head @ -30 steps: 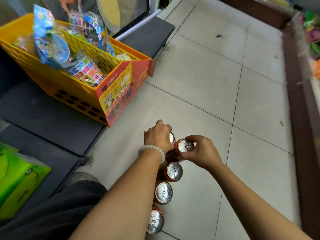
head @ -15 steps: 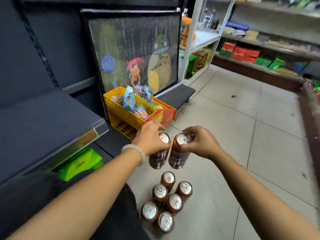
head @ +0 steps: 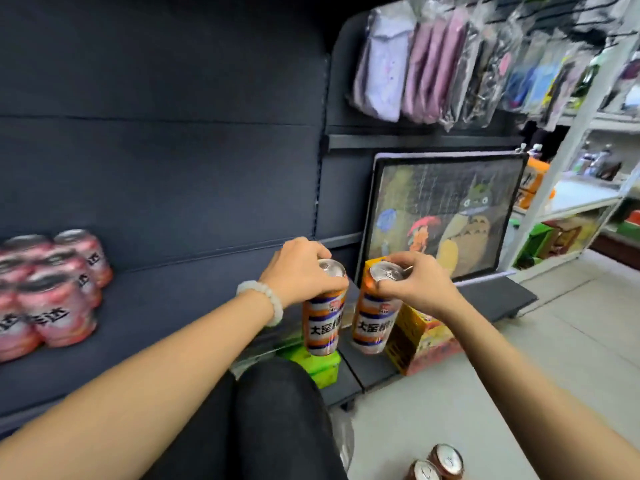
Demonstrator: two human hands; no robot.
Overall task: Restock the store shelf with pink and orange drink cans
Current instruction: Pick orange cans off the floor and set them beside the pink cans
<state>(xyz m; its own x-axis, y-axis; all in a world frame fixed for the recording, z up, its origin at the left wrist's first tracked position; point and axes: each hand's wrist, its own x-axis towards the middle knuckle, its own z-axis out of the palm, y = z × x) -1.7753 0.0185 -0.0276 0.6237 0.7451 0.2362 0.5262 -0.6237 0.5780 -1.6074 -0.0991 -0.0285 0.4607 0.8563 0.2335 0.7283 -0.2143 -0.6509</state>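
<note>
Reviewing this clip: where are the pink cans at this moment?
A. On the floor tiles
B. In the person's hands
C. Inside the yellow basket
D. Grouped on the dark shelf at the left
D: the pink cans stand clustered on the dark shelf, while the left hand and right hand each grip an orange can.

Both arms out, L hand [head: 300, 268] & R hand [head: 417, 284] curled.

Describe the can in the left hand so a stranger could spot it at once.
Start at the dark shelf with pink cans at its left end. Off its right edge the left hand holds an orange can from above. A beaded bracelet on that wrist distinguishes it from the right hand's twin can.
</note>
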